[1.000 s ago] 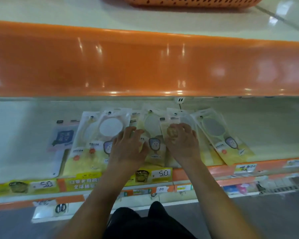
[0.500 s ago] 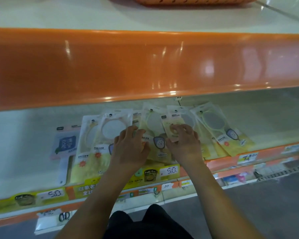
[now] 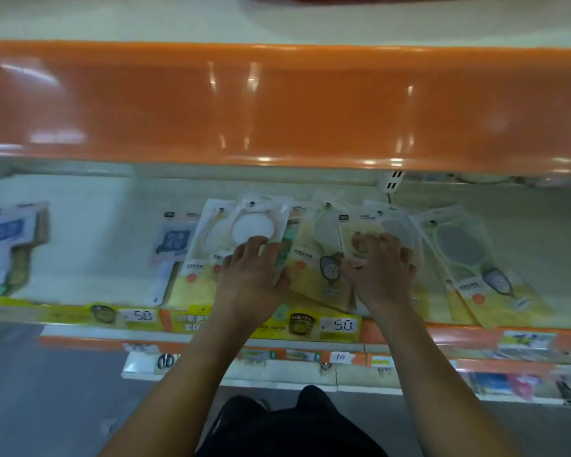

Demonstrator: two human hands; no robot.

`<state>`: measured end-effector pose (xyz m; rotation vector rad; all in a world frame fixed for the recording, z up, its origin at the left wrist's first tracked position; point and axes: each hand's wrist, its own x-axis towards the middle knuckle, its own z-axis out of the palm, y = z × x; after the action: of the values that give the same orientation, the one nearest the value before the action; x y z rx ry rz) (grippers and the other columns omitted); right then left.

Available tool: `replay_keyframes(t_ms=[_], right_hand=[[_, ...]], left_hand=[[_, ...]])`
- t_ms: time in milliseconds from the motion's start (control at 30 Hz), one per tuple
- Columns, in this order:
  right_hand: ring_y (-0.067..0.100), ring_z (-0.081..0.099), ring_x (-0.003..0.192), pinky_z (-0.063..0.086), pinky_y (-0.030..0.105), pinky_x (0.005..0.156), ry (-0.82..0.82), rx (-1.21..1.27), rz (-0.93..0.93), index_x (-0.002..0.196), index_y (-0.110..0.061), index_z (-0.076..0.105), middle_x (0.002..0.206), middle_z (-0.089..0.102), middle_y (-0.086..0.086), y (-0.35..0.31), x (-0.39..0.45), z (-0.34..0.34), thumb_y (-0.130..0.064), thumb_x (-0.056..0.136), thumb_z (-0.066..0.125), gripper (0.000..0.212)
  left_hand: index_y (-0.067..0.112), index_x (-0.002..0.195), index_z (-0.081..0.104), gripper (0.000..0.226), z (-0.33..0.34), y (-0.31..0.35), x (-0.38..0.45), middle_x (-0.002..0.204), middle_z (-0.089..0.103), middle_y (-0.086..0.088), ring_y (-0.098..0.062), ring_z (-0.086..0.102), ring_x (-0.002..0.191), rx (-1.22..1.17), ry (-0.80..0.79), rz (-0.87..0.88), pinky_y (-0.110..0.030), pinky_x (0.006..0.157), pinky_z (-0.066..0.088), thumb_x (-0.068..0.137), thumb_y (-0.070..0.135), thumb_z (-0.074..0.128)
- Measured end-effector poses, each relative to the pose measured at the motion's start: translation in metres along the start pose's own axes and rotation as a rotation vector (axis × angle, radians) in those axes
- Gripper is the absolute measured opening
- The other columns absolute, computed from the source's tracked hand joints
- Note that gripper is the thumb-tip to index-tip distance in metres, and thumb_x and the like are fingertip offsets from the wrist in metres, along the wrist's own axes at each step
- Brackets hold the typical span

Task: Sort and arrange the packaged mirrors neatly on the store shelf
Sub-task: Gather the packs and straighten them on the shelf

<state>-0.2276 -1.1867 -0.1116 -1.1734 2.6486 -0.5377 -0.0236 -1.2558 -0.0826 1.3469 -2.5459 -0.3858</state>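
Several packaged mirrors lie overlapping on the pale shelf (image 3: 89, 252). My left hand (image 3: 254, 275) rests with its fingers on a pack holding a white round mirror (image 3: 254, 222). My right hand (image 3: 381, 268) grips a small yellow packet (image 3: 360, 232) lying on top of the pile. Between my hands lies a yellow pack with a greenish mirror (image 3: 314, 258). A pack with an oval grey mirror (image 3: 465, 249) lies slanted to the right. Its lower end reaches the shelf's front edge.
The orange lip of the upper shelf (image 3: 277, 103) overhangs the packs. A blue-labelled pack (image 3: 175, 242) lies left of the pile, another (image 3: 10, 232) at the far left. Yellow price labels (image 3: 139, 316) line the front edge. A lower shelf with small goods (image 3: 508, 380) juts out below.
Both hands stay on the same packs. My view has swung to the left, so the far-left blue-labelled pack now shows.
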Motion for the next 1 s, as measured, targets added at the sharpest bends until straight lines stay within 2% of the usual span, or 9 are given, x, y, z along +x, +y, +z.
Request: replay_keyframes(t_ms=[167,333,433,600,733,867,1000], right_hand=[[0.033,0.034,0.127,0.035,0.046,0.101,0.002,0.112,-0.076,0.116,-0.037,0.059,0.138,0.037,-0.005,-0.008,-0.001,0.002,-0.046,0.075,0.066,0.043],[0.033,0.033,0.127,0.032,0.043,0.100,0.016,0.126,-0.248,0.117,-0.037,0.059,0.140,0.039,-0.006,-0.028,-0.018,0.010,-0.052,0.074,0.070,0.047],[0.035,0.036,0.124,0.034,0.043,0.099,0.006,0.121,-0.338,0.119,-0.035,0.059,0.140,0.041,-0.004,-0.046,-0.030,0.019,-0.051,0.072,0.064,0.050],[0.033,0.040,0.125,0.035,0.043,0.098,-0.056,0.128,-0.468,0.117,-0.034,0.061,0.136,0.044,-0.004,-0.086,-0.050,0.043,-0.055,0.067,0.054,0.055],[0.031,0.042,0.124,0.027,0.038,0.096,-0.095,0.137,-0.571,0.114,-0.034,0.064,0.135,0.047,-0.004,-0.127,-0.083,0.058,-0.050,0.069,0.063,0.048],[0.033,0.050,0.112,0.035,0.041,0.092,-0.042,0.181,-0.661,0.105,-0.031,0.068,0.123,0.058,-0.001,-0.164,-0.113,0.076,-0.052,0.062,0.063,0.048],[0.029,0.043,0.117,0.035,0.041,0.093,-0.125,0.167,-0.686,0.110,-0.034,0.065,0.130,0.051,-0.004,-0.203,-0.155,0.090,-0.045,0.064,0.066,0.047]], left_hand=[[0.018,0.124,0.057,0.061,-0.001,-0.007,-0.011,0.127,0.054,-0.007,-0.033,0.055,0.111,0.006,0.039,-0.086,-0.045,0.087,0.048,0.082,0.053,0.031],[0.018,0.119,0.059,0.046,-0.004,-0.008,-0.033,0.120,0.059,-0.009,-0.034,0.058,0.103,-0.013,0.085,-0.175,-0.045,0.082,0.050,0.084,0.043,0.045],[0.017,0.121,0.058,0.048,-0.007,-0.018,-0.052,0.122,0.058,-0.008,-0.034,0.057,0.107,-0.007,0.084,-0.250,-0.045,0.081,0.049,0.082,0.042,0.047],[0.020,0.120,0.058,0.049,-0.016,-0.050,-0.089,0.120,0.058,-0.004,-0.030,0.058,0.106,-0.038,0.168,-0.351,-0.046,0.083,0.049,0.083,0.048,0.042],[0.019,0.120,0.058,0.044,-0.029,-0.081,-0.123,0.119,0.058,-0.003,-0.029,0.057,0.104,-0.017,0.216,-0.434,-0.044,0.083,0.049,0.086,0.046,0.044],[0.020,0.123,0.057,0.043,-0.041,-0.110,-0.152,0.124,0.057,-0.004,-0.028,0.055,0.109,-0.029,0.213,-0.499,-0.044,0.088,0.048,0.086,0.041,0.050],[0.020,0.122,0.057,0.045,-0.057,-0.151,-0.188,0.122,0.057,-0.002,-0.026,0.055,0.111,-0.022,0.236,-0.529,-0.043,0.086,0.048,0.085,0.043,0.046]])
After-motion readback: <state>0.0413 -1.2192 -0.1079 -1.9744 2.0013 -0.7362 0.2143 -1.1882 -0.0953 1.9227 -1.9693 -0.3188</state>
